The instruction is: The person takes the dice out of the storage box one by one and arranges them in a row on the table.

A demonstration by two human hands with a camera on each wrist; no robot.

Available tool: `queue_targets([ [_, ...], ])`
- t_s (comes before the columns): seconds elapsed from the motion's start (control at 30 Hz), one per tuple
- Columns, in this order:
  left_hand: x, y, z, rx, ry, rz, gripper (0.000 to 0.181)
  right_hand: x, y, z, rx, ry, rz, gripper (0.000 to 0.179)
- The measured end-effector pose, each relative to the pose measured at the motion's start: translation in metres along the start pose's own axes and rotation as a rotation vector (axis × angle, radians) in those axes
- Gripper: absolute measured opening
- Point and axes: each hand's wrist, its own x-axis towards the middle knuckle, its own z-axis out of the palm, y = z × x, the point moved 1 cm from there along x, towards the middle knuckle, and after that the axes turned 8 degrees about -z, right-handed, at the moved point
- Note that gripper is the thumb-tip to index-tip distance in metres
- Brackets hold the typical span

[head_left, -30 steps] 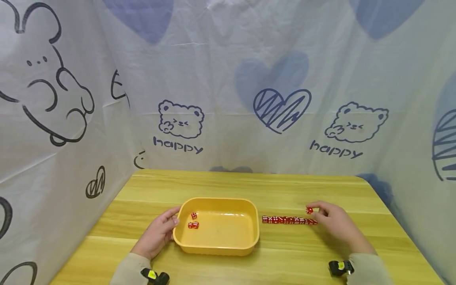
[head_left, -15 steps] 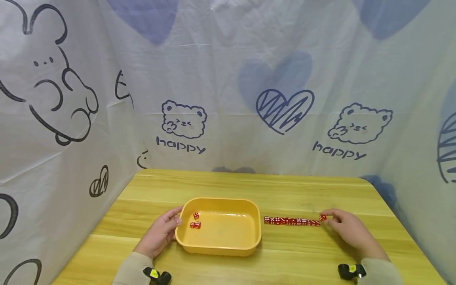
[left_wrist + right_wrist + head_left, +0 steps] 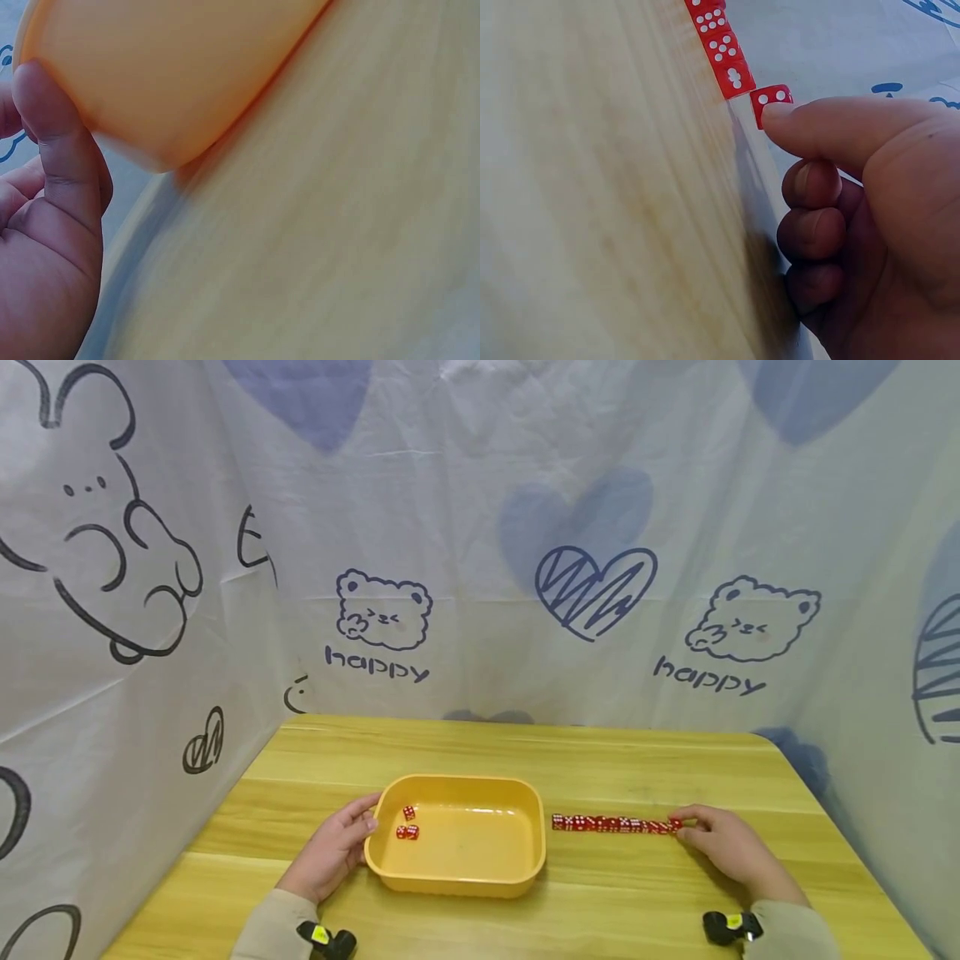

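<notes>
My left hand [image 3: 330, 850] grips the left side of a yellow plastic tub [image 3: 457, 888], its thumb [image 3: 46, 101] lying along the wall in the left wrist view. Three red dice [image 3: 409, 832] with white pips lie inside, toward the tub's left end. To the right of the tub, several red dice form a straight row [image 3: 607, 824] on the table. At the row's right end my right hand [image 3: 738, 853] pinches one more red die [image 3: 772, 96] between thumb and forefinger. In the right wrist view this die sits close to the row's last die [image 3: 736, 78], slightly offset; the forefinger is mostly hidden.
The wood-patterned table [image 3: 630, 910] extends around the tub and the row. Pale printed cloth [image 3: 480, 610] hangs behind it and along both sides. A small black camera is strapped to each wrist.
My right hand has brought the pinched die from above the row's right end down and rightward to the end of the row. The left hand and tub stay in place.
</notes>
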Motion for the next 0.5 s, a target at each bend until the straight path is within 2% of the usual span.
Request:
queue_targets([
  [0.5, -0.0005, 0.0004, 0.0001, -0.007, 0.01, 0.0, 0.061, 0.0047, 0.0006, 0.0035, -0.048, -0.011, 0.001, 0.031],
])
